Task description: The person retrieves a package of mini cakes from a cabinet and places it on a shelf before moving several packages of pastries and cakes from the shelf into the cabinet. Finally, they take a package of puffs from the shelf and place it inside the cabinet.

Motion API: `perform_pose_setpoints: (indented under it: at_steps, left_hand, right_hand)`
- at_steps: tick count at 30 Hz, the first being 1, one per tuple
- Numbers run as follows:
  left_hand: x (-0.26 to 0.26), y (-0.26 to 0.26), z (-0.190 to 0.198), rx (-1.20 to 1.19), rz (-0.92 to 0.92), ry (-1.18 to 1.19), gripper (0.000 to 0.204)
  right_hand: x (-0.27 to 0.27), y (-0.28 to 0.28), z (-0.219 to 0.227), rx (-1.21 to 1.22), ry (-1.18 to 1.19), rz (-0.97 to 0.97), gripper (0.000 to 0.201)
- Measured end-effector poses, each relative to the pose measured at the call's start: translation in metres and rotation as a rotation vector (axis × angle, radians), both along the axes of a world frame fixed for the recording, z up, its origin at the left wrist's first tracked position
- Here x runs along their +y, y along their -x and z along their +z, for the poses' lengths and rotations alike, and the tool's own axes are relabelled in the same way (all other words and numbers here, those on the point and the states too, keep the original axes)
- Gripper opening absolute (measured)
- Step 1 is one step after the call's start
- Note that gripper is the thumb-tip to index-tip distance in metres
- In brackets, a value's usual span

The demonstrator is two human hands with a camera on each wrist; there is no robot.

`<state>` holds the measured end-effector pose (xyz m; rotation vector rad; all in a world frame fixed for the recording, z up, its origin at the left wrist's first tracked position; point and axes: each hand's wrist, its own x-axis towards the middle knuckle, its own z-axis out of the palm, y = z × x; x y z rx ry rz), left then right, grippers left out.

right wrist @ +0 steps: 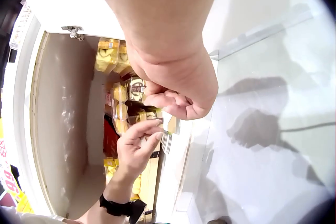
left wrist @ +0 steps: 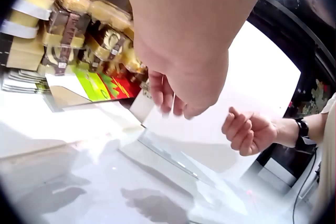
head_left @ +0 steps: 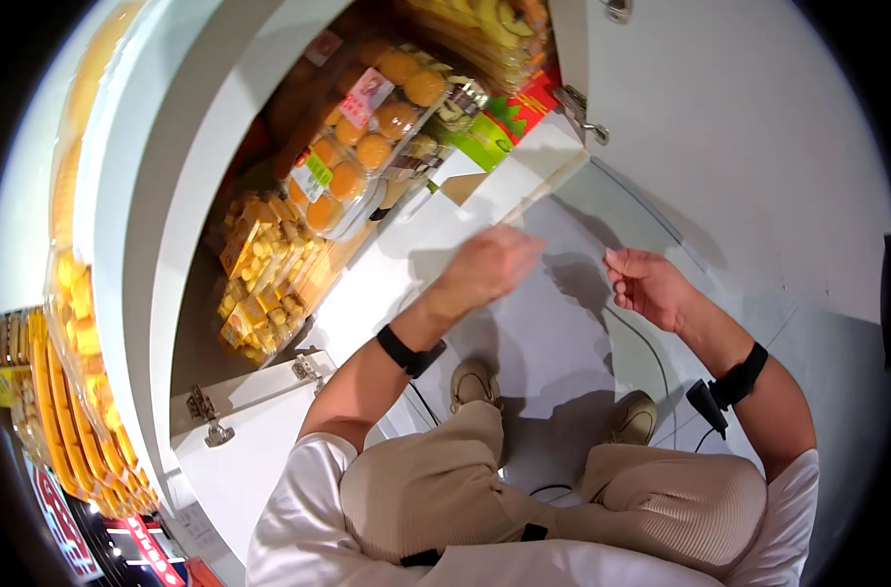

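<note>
My left hand [head_left: 490, 262], slightly blurred, hangs in the air in front of the open cabinet, fingers loosely bent. Nothing shows in it. In the right wrist view the left hand [right wrist: 134, 148] has its thumb and fingertips a little apart. My right hand [head_left: 651, 289] is raised to the right of it, fingers loosely curled and no object visible in them; the left wrist view shows this right hand [left wrist: 249, 132] the same way. The two hands do not touch. Nearest the left hand are packs of round orange cakes [head_left: 372, 150] on the cabinet shelf.
Packs of yellow snacks [head_left: 260, 269] and a green and red box [head_left: 509, 122] lie inside the cabinet. White doors [head_left: 739, 147] with metal hinges [head_left: 584, 115] stand open on both sides. Shoes [head_left: 475, 383] and a thin cable are on the floor. Orange packs [head_left: 84, 391] fill an outer shelf.
</note>
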<state>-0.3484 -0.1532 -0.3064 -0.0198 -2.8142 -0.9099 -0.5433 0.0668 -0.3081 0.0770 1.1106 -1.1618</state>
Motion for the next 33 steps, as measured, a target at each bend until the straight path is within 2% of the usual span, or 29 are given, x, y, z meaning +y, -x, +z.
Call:
perform_pose_setpoints:
  at_steps: [1,3,4,5,7,8,10,16,18,20,23,28,33]
  left_hand:
    - [0.002,-0.004,-0.002,-0.028,-0.174,-0.161,0.026]
    - [0.032,-0.006,-0.024,0.005,-0.138,0.096,0.015]
    - [0.038,-0.008,-0.025,0.01,-0.119,0.107,0.015]
    - [0.042,-0.009,-0.027,-0.086,-0.112,0.039,0.013]
    - [0.048,-0.014,-0.022,-0.25,-0.087,-0.07,0.017]
    - [0.049,-0.015,-0.021,-0.253,-0.083,-0.07,0.017]
    - [0.052,-0.016,-0.018,-0.23,-0.078,0.013,0.024]
    - [0.052,-0.022,-0.008,-0.103,-0.099,0.005,0.036]
    - [0.053,-0.024,-0.013,-0.083,-0.114,0.007,0.036]
    - [0.053,-0.027,-0.019,-0.064,-0.125,0.006,0.035]
    - [0.049,-0.028,-0.026,-0.035,-0.173,0.07,0.032]
    - [0.045,-0.03,-0.024,-0.2,-0.148,0.072,0.027]
    - [0.047,-0.034,-0.037,-0.134,-0.166,0.014,0.019]
  right_hand:
    - [-0.003,-0.007,0.009,0.047,-0.009,0.02,0.028]
    - [-0.001,-0.011,0.006,0.008,0.017,0.045,0.033]
    - [-0.003,-0.013,0.007,-0.037,0.033,0.048,0.038]
    - [-0.005,-0.014,0.009,0.014,0.031,0.077,0.048]
    - [-0.006,-0.015,0.01,0.023,0.017,0.1,0.049]
    - [-0.004,-0.014,0.01,0.032,-0.001,0.106,0.051]
    - [-0.004,-0.013,0.011,0.026,-0.006,0.112,0.051]
    - [-0.001,-0.013,0.003,0.062,-0.039,0.133,0.045]
    - [-0.002,-0.012,0.006,0.107,-0.019,0.158,0.043]
    - [-0.003,-0.011,0.01,0.286,-0.009,0.244,0.042]
    - [-0.004,-0.008,0.011,0.361,0.043,0.275,0.041]
    - [-0.005,-0.006,0.013,0.44,0.094,0.3,0.042]
    - [0.0,-0.009,0.007,0.456,0.106,0.342,0.042]
